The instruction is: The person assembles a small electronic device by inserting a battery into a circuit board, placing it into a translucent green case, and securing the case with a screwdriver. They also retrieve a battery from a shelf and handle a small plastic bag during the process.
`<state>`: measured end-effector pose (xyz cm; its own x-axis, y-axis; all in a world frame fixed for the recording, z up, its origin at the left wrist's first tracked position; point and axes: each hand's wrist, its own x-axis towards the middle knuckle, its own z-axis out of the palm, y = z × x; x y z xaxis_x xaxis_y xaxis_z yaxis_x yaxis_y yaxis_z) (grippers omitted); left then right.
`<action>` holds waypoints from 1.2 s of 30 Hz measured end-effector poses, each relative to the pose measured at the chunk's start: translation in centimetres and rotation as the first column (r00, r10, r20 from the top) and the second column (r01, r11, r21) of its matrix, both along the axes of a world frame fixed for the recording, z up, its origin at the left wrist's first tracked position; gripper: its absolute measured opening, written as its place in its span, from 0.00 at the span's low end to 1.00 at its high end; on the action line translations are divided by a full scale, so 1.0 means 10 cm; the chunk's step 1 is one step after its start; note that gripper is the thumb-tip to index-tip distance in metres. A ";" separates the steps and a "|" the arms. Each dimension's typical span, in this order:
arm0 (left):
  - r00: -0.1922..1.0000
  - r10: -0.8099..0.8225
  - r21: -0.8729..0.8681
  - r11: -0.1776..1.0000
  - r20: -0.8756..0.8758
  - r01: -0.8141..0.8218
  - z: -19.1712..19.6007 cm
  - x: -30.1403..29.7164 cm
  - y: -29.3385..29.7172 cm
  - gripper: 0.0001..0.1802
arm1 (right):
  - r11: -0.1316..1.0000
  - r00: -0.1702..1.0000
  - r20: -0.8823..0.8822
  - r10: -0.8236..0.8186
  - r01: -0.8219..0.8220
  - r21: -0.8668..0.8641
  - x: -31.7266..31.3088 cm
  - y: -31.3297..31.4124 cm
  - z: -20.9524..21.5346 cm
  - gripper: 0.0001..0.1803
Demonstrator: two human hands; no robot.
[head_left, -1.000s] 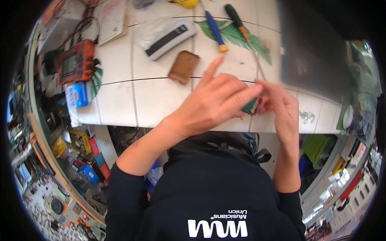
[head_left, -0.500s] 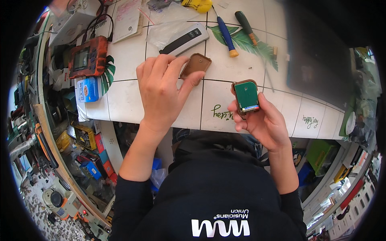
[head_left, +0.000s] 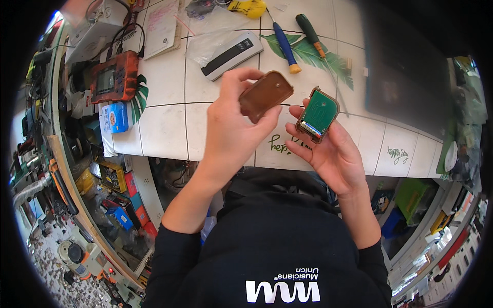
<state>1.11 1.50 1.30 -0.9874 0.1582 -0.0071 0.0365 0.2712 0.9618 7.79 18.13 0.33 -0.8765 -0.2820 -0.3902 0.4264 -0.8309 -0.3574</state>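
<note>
**Two hands, two halves above the tiled table**

The white tiled table (head_left: pixel 169 128) fills the upper part of the view, with a dark flat slab (head_left: pixel 405 77) at 2 o'clock. At 10 o'clock sits an orange handheld meter (head_left: pixel 114 77); a white remote-like device (head_left: pixel 231 49) lies at 12 o'clock, with a blue-handled screwdriver (head_left: pixel 281 42) and a green-handled screwdriver (head_left: pixel 310 34) just right of it. The left hand (head_left: pixel 231 131) grips a brown cover piece (head_left: pixel 266 95) between thumb and fingertips, held above the table near centre. The right hand (head_left: pixel 334 151), at 3 o'clock of the left, cradles a small brown case with a green circuit board (head_left: pixel 318 114) on its open fingers, thumb steadying its edge.
</note>
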 end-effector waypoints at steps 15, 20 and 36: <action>0.975 -0.219 0.038 0.975 -0.021 0.220 -0.02 0.03 0.00 0.18 | 0.996 0.994 0.073 -0.085 0.086 -0.011 -0.02 -0.16 0.01 0.22; 0.993 -0.114 0.200 0.973 -0.005 0.113 -0.01 0.06 0.09 0.22 | 0.991 0.990 0.070 -0.122 0.126 -0.043 -0.02 -0.18 0.01 0.22; 0.963 -0.065 -0.044 0.997 -0.261 0.055 -0.08 0.24 0.15 0.30 | 0.987 0.987 0.053 -0.151 0.153 -0.043 -0.01 -0.25 -0.03 0.23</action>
